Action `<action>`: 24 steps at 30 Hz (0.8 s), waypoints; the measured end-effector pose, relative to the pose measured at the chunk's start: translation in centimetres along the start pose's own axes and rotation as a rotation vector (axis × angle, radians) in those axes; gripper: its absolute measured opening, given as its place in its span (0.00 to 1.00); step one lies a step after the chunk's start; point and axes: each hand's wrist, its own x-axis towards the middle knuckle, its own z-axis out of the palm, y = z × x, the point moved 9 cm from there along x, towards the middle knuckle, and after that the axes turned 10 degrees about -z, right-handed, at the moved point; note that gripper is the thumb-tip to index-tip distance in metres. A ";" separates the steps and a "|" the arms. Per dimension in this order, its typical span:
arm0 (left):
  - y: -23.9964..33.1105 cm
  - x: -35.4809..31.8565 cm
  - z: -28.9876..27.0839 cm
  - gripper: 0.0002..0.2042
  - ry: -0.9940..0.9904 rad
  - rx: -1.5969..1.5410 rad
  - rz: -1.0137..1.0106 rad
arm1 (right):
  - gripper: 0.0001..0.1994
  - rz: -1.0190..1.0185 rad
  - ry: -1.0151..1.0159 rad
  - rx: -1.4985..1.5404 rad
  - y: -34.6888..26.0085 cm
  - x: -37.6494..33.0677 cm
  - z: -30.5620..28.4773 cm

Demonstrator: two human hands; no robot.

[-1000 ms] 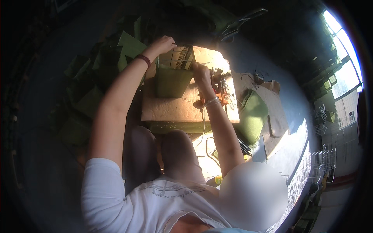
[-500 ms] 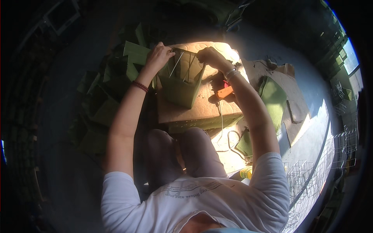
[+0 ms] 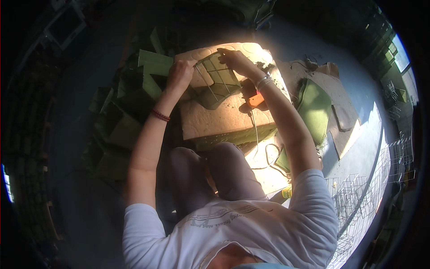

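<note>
A green fabric-covered wire basket (image 3: 216,85) lies tilted on a low tan work block (image 3: 224,119) in front of my knees. My left hand (image 3: 180,74) grips the basket's left rim, a red bead bracelet on that wrist. My right hand (image 3: 235,59) holds the top right edge of its wire frame, with bangles on that wrist. An orange tool (image 3: 254,99) with a cord lies on the block just under my right forearm.
Several green fabric boxes (image 3: 130,112) are piled on the floor to my left. A green cushion-like piece (image 3: 314,107) and brown cardboard scraps (image 3: 342,121) lie at the right. Bare wire frames (image 3: 354,197) stand at the lower right. A cord (image 3: 262,152) trails down.
The view has swung so the block sits higher and more central. Both hands have come together on the green basket and tipped it over toward me.
</note>
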 end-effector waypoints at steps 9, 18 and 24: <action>3.1 -0.2 3.2 0.13 0.029 0.070 -0.051 | 0.12 -0.060 0.116 -0.255 1.9 -2.0 1.3; 1.2 -1.9 0.9 0.13 0.258 0.112 -0.132 | 0.13 0.744 0.849 0.525 20.8 -26.5 4.6; 2.6 -2.3 1.3 0.12 0.275 0.091 -0.110 | 0.13 0.846 1.152 0.797 24.9 -28.5 6.7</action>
